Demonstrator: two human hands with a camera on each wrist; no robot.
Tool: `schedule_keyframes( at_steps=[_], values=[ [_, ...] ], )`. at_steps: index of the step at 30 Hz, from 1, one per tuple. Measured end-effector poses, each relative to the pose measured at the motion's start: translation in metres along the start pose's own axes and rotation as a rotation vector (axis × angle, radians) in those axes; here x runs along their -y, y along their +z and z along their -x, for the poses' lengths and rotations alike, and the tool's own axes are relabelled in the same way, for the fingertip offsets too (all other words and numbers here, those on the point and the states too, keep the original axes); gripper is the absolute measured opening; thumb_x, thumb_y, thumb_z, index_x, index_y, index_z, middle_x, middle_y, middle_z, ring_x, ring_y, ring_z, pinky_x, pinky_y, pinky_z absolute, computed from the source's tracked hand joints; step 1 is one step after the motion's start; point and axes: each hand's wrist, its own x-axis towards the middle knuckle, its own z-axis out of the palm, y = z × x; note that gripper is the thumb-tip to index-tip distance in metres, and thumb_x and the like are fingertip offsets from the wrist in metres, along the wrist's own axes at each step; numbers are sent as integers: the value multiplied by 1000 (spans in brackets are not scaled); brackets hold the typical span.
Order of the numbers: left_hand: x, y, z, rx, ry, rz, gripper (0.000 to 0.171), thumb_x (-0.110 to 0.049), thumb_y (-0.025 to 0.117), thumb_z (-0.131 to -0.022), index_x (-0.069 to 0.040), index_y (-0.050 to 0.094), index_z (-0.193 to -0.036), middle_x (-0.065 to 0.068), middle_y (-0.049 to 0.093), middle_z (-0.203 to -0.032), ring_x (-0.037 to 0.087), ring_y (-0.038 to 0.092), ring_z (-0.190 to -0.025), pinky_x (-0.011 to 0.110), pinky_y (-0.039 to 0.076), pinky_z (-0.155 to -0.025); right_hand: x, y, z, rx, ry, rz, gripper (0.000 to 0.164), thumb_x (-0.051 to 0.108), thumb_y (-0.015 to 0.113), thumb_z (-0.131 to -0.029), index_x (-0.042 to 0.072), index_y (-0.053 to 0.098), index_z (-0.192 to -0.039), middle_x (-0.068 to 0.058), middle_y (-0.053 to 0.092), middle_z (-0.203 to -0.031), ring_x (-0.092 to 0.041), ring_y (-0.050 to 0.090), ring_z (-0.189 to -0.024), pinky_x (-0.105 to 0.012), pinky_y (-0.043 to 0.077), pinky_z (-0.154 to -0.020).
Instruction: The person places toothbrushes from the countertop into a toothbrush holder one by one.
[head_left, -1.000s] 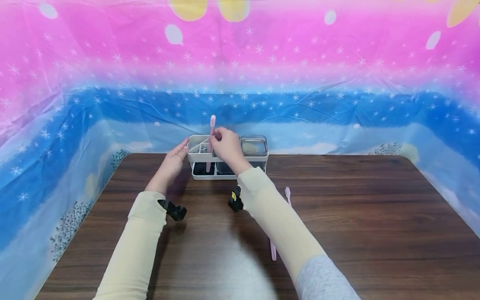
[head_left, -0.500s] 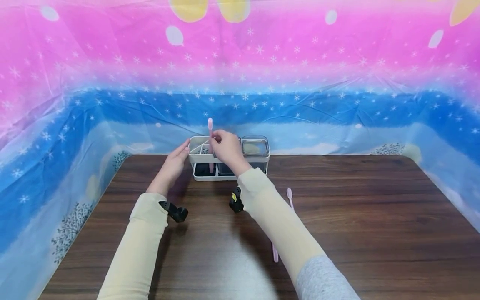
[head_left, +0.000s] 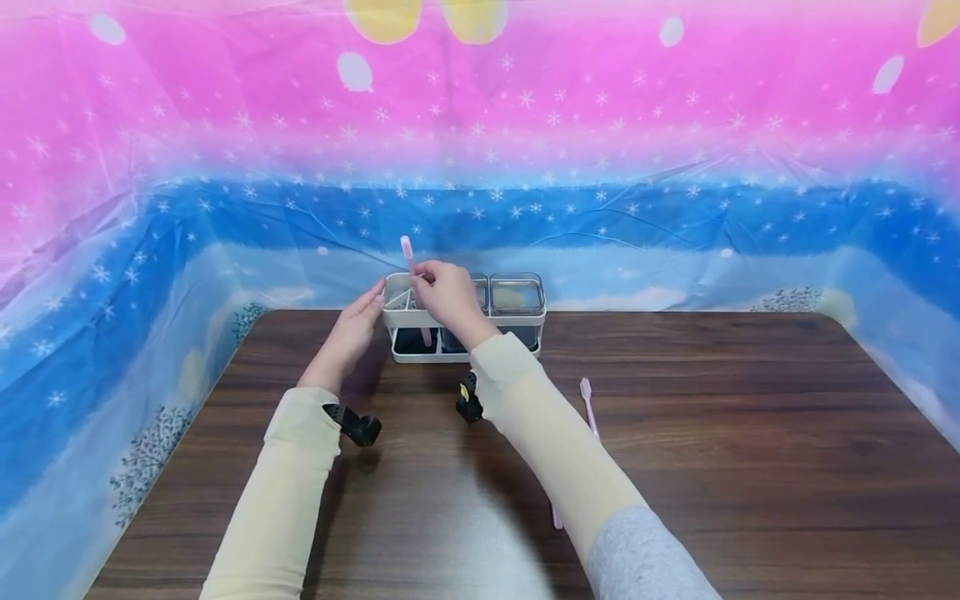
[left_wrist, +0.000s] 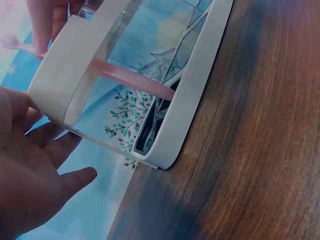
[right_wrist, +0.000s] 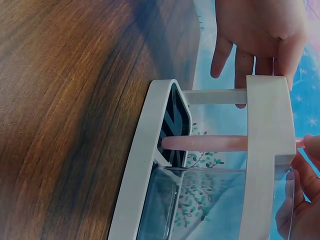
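A pink toothbrush (head_left: 407,250) stands in the left part of a white two-tier toothbrush holder (head_left: 491,321), bristle end up and leaning left. My right hand (head_left: 448,293) pinches it just below the head, between thumb and fingers. In both wrist views the handle (right_wrist: 205,143) passes through the upper tier, and its lower end is at the dark base of the lower tier. My left hand (head_left: 348,333) is at the holder's left end, its fingers mostly straight and touching the upper tier's side. Behind my right hand, part of the upper tier is hidden.
Clear cups (head_left: 517,293) sit in the holder's middle and right. On the brown wooden table (head_left: 712,433), a second pink toothbrush (head_left: 587,400) lies partly hidden under my right forearm. A patterned cloth (head_left: 637,208) hangs behind the table's far edge.
The toothbrush's head has swung left, from nearly upright to a left lean, as my right hand's fingertips shifted slightly left against the holder. My left hand stays at the holder's side.
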Motion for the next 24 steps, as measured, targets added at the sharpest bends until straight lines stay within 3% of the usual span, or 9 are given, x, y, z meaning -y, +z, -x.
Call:
schedule_keyframes(
  at_steps=[10,24],
  values=[
    [2,0,2,9,-19,-6,50,-30,25,-107,-22,15,-155,8,6,-162,28,2,-149,51,11,-119,2,2,0,28,2,-10,31,23,53,-100,10,64,-126,-5,70,-112,-12,66,-84,-23,53,-71],
    [0,0,2,5,-19,-16,51,-31,25,-107,-20,14,-156,9,6,-162,29,2,-149,52,10,-119,1,3,1,0,-15,11,30,22,54,-99,10,65,-125,-5,69,-113,-14,65,-92,-26,53,-77]
  ],
)
